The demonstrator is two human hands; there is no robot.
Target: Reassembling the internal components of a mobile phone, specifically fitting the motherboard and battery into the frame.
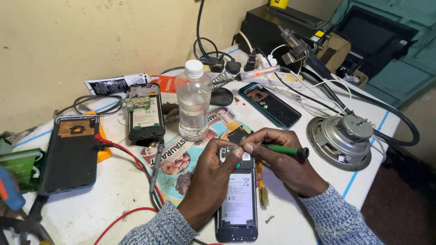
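The opened phone (237,199) lies flat on the bench (113,199), back up, its long axis running 12 to 6 o'clock, top end at 12 under the hands. The screwdriver (284,149) lies nearly level, green handle toward 3 o'clock, tip toward 9 at the phone's top edge. The right hand (284,161) has its fingers (261,138) closed round the screwdriver shaft, wrist coming in from 5 o'clock. The left hand (211,174) reaches in from 7 o'clock, fingers curled, thumb pressed on the phone's upper part. A clear bottle (194,102) stands upright at 11 o'clock of the hands; a speaker (343,140) sits at 2 o'clock.
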